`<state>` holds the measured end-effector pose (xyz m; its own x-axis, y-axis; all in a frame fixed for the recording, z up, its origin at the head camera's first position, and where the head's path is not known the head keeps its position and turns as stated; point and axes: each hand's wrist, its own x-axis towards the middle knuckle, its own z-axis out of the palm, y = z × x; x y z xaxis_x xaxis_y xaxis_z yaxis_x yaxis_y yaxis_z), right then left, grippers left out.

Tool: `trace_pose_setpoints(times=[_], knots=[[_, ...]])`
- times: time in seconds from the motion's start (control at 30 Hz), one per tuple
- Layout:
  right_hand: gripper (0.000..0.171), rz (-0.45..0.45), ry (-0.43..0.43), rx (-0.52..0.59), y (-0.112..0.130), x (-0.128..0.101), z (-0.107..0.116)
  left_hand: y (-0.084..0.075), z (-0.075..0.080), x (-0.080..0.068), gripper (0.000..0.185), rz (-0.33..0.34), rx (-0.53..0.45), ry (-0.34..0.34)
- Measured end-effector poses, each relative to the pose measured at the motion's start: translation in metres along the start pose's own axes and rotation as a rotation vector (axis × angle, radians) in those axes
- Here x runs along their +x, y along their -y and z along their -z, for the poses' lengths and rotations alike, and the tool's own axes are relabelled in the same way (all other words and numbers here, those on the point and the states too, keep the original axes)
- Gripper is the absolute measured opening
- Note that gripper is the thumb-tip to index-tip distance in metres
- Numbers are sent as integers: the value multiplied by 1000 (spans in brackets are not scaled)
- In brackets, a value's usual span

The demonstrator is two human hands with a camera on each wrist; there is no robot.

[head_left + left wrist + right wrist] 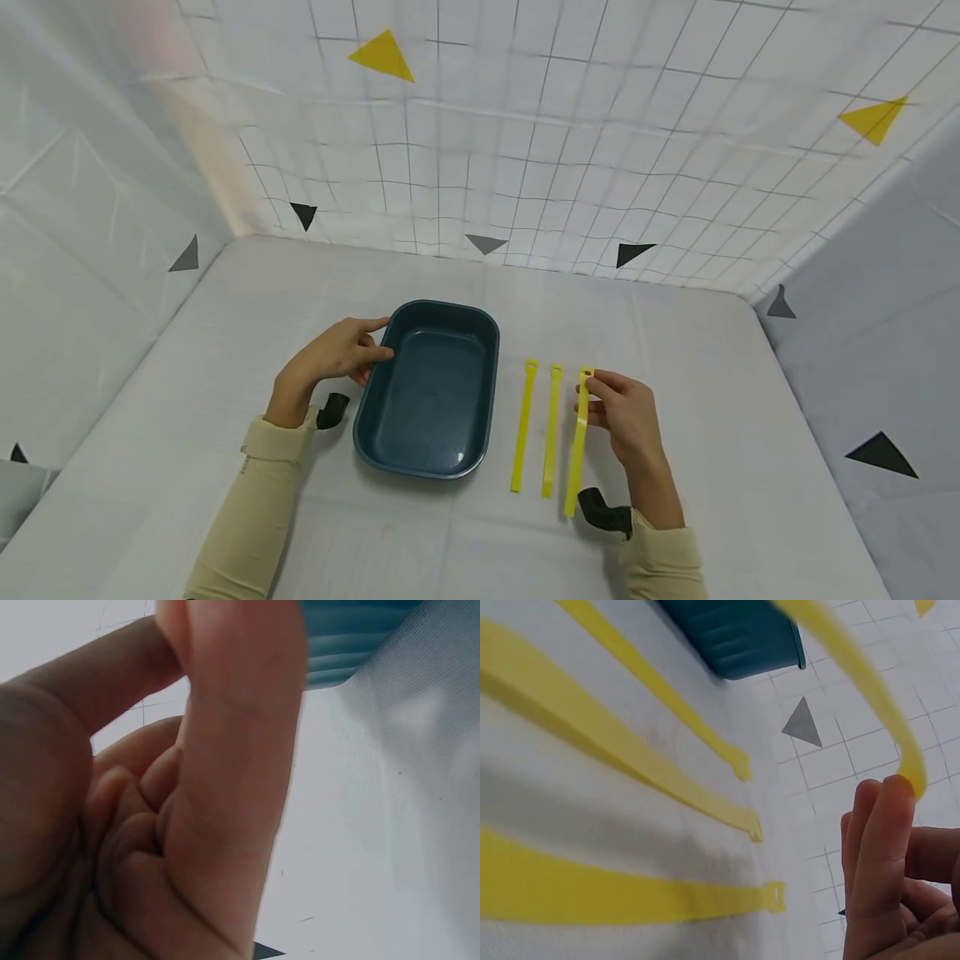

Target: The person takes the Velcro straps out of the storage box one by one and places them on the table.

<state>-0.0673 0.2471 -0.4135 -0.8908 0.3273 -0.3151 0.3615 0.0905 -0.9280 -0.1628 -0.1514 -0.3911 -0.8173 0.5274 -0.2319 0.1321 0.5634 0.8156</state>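
A dark blue oblong tray (435, 392) sits on the white table with nothing in it. My left hand (375, 342) holds its left rim between thumb and forefinger; in the left wrist view the thumb (232, 750) reaches toward the tray (352, 637), the other fingers curled in. My right hand (592, 385) pinches the far end of a yellow strip (577, 442), whose near end rests on the table. Two more yellow strips (551, 433) lie parallel between it and the tray. In the right wrist view the held strip (862, 675) arcs up over three flat ones (667, 780).
White gridded walls with yellow and dark triangles enclose the table on three sides. Black camera mounts sit at both wrists (332, 410). Bare tabletop lies to the far right and along the front edge.
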Motion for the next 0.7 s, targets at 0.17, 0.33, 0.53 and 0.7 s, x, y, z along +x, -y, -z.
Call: trace_pose_setpoints(times=[0.17,0.33,0.53,0.7], knots=[[37,6,-32,-66,-3,5,5,0,1,0,67,5,-10,1],[37,1,-58,-105,-7,7,9,0,1,0,67,5,-21,1],[37,-21,-60,-96,-12,11,10,0,0,0,67,3,-34,2],[37,-28,-59,-89,-17,15,10,0,1,-1,67,0,-31,2]])
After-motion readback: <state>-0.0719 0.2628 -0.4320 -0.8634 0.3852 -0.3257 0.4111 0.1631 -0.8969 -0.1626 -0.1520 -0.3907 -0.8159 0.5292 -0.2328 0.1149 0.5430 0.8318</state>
